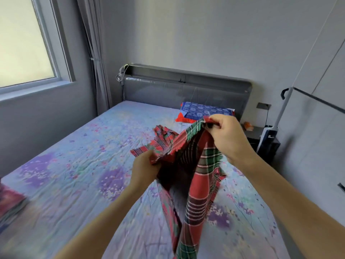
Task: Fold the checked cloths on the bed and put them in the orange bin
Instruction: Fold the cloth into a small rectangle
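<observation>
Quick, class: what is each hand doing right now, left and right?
Left hand: grips a bunched edge of the checked cloth.
Right hand: pinches the cloth's upper edge, holding it above the bed.

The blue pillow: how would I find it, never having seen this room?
Start at the grey headboard at the far end of the bed. Just below its right part lies the blue pillow, on top of an orange-red item. It alone bears a white round print on deep blue.

Home bedroom: bed point(93, 165), headboard point(184, 90), curtain point(97, 53).
</observation>
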